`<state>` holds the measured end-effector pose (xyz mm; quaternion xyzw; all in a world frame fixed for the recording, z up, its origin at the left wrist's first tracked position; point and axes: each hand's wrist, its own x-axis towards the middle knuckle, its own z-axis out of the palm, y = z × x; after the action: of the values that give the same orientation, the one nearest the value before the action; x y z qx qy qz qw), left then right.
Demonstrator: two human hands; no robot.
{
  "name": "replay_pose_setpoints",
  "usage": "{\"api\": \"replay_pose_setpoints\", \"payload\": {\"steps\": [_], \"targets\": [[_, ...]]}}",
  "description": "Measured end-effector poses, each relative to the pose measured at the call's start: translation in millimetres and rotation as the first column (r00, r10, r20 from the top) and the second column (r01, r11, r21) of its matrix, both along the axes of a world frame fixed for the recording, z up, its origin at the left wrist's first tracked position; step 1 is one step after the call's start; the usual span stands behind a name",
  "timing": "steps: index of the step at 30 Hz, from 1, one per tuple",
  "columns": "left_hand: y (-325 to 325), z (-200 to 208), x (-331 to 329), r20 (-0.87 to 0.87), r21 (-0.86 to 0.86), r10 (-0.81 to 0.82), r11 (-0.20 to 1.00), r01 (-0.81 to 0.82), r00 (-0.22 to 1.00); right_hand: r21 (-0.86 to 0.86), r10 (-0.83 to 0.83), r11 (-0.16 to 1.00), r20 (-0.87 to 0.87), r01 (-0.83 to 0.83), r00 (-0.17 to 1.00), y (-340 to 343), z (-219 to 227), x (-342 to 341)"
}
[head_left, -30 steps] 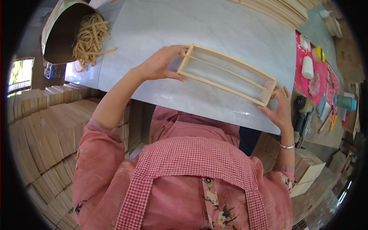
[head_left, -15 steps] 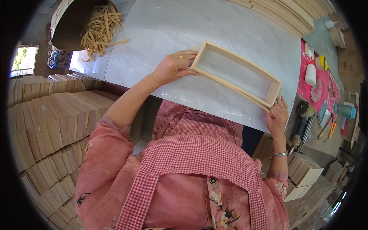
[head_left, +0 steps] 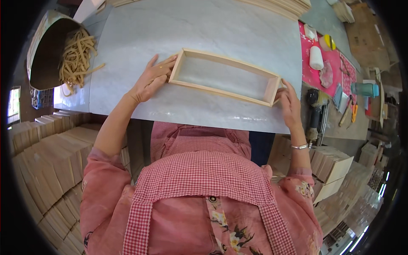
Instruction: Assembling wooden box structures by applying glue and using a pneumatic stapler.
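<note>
A long rectangular wooden frame (head_left: 225,94) of pale thin boards, with no panel across its middle, is at the table's front half. My left hand (head_left: 149,83) is at its left end, fingers stretched against the short board and one finger raised away from it. At the other end, my right hand (head_left: 290,104) has thumb and fingers bent around the near right corner. Between them the two hands hold the frame, which looks to be lying on or just over the marble-patterned tabletop (head_left: 144,29). Some fingertips are hidden by the frame's ends.
At the left, a tipped container (head_left: 40,55) spills tan strips (head_left: 78,57). Stacked boards lie at the far edge (head_left: 280,7) and below left (head_left: 46,153). On the right are a pink cloth (head_left: 308,72), a white roll (head_left: 315,58), yellow tape (head_left: 328,42) and a black power tool (head_left: 313,112).
My view has swung to the right. The frame has turned to lie nearer level across the table. My left fingers have straightened from their tighter grip, and my right hand has shifted up along its end.
</note>
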<state>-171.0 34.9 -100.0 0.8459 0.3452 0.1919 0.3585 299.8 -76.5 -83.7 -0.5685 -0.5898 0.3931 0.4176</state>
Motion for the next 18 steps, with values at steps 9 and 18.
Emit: {"api": "replay_pose_setpoints", "payload": {"steps": [9, 18], "targets": [[-6.8, -5.5, 19.1, -0.132, 0.205, 0.179, 0.967, -0.149, 0.975, 0.292, -0.124, 0.952, 0.629, -0.085, 0.767, 17.0, -32.3, -8.5], [7.0, 25.0, 11.2, -0.258, 0.418, 0.034, 0.905, 0.08, 0.966, 0.277, -0.21, 0.952, 0.282, 0.13, 0.936, 19.6, -6.8, -14.5]]}}
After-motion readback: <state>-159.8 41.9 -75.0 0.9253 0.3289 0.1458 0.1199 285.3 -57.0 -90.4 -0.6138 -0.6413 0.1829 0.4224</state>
